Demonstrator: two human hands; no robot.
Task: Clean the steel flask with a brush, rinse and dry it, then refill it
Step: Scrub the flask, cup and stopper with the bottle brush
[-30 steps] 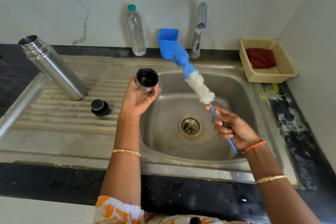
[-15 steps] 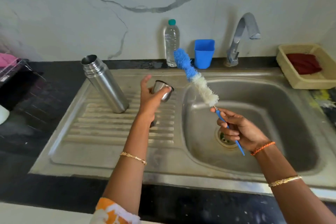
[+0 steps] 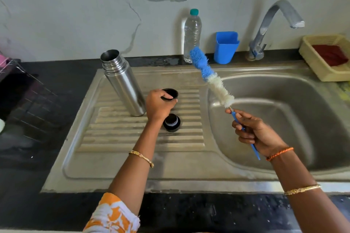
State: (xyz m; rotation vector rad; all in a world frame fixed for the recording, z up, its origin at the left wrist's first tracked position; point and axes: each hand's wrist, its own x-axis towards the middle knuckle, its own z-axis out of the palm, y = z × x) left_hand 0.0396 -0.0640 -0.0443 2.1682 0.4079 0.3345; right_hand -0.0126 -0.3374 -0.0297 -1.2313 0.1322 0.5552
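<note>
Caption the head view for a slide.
Left hand grips flask cup on drainboard; right hand holds brush.

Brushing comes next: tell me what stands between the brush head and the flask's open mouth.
Nothing visible does. The brush, held by the right hand, is up over the sink's edge; the flask stands open-mouthed on the drainboard. The left hand, holding the cup, sits lower.

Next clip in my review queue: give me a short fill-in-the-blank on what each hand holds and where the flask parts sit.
1. The right hand holds the blue and white bottle ____ by its thin blue handle.
2. The open steel flask stands on the ribbed ____ beside the sink basin.
3. The left hand grips the flask's ____ from above, mouth up.
4. The black stopper lies on the ribs just ____ the left hand, toward the camera.

Missing words: brush; drainboard; cup; below
</note>
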